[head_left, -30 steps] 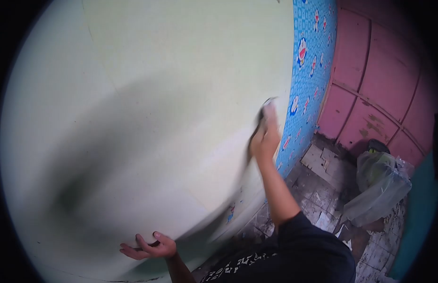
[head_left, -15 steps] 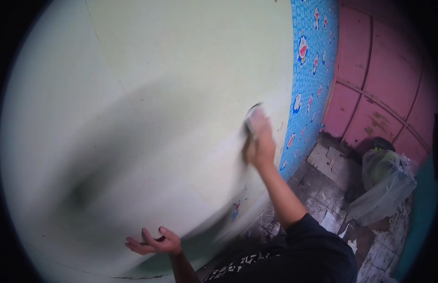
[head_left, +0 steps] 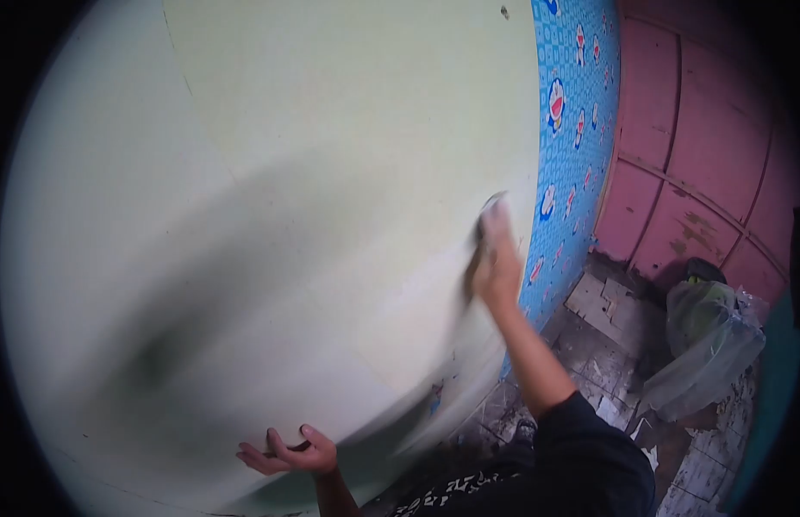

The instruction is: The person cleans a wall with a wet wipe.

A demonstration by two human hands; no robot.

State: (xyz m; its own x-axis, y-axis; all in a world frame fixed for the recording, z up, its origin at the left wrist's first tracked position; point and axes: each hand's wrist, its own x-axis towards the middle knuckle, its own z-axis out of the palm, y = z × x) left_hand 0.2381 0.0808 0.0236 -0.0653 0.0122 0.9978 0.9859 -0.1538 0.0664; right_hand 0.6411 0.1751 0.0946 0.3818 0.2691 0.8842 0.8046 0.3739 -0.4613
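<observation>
My right hand [head_left: 500, 276] is up against the pale yellow-green wall [head_left: 374, 250], close to the edge of the blue wallpaper. Its fingers press a small flat thing with a greyish edge [head_left: 493, 205] to the wall; motion smears it, and I cannot tell its kind. Low in the view, my left hand [head_left: 292, 452] is held in front of the wall with fingers spread and curved, holding nothing. Below my right hand, a scrap of blue print [head_left: 436, 396] shows on the wall.
Blue cartoon-print wallpaper [head_left: 559, 164] covers the wall's right part. Beyond it stands a pink panelled surface [head_left: 702, 129]. On the worn floor [head_left: 598, 345], with torn scraps on it, a clear plastic bag [head_left: 710, 353] stands at the right. A shoe tip [head_left: 526, 431] shows below my arm.
My right hand has moved slightly right along the wall with the flat thing, nearer the wallpaper. My left hand stays open, shifted slightly right and down in view.
</observation>
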